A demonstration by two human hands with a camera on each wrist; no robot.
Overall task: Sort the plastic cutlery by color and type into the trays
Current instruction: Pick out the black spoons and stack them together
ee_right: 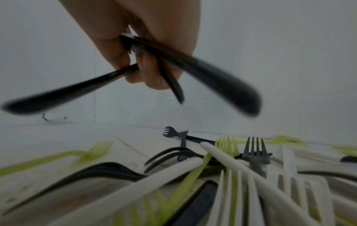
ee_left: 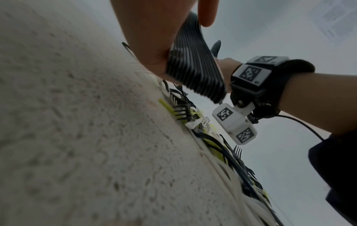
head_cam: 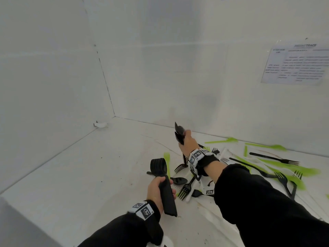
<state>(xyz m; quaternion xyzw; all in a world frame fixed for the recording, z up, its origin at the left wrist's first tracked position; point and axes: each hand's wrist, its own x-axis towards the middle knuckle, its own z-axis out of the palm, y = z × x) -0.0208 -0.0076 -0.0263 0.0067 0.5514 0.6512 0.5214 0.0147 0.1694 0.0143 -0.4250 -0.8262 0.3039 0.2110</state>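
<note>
Left hand (head_cam: 156, 190) gripping a stack of black spoons (head_cam: 162, 182), right hand (head_cam: 187, 144) clutching black knives (head_cam: 179, 133), raised above mixed cutlery (head_cam: 263, 166).

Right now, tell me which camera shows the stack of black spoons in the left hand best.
Head view: the stack of black spoons shows whole in the left hand. Left wrist shows only stacked handle edges; right wrist misses it.

cutlery pile (head_cam: 263, 168) right, stack (head_cam: 164, 186) left
</note>
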